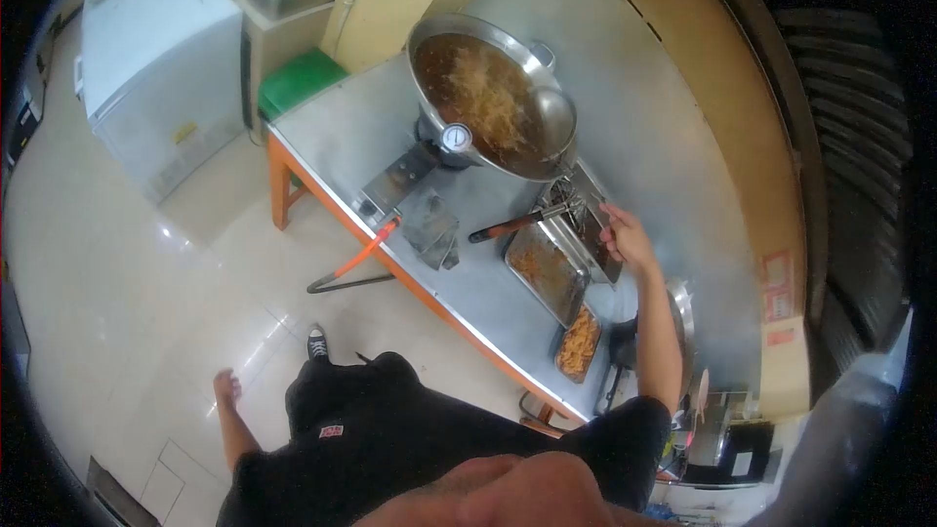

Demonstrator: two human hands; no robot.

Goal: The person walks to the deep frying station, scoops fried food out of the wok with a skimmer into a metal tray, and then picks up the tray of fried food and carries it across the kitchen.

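Observation:
My right hand (pixel 626 237) is closed, fingers curled, at the end of the thin handle of a metal ladle (pixel 555 123). The ladle's round bowl rests at the right side of a large metal pan (pixel 422 78), in brown bubbling oil with pale frying food (pixel 485 93). A round dial thermometer (pixel 456 138) sits at the pan's near rim. Left of my right hand, a tool with a brown handle (pixel 503 227) and wire head lies across metal trays. My left hand (pixel 226 387) hangs low at my side above the floor, fingers loosely bent, holding nothing.
The metal-topped table (pixel 342 137) carries a burner (pixel 395 181), a dark crumpled cloth (pixel 431 229), a crumb-strewn tray (pixel 556 283) and a tray of fried food (pixel 578 346). An orange hose (pixel 366 251) drops over its edge. A white chest freezer (pixel 161 68) and green stool (pixel 301 80) stand left.

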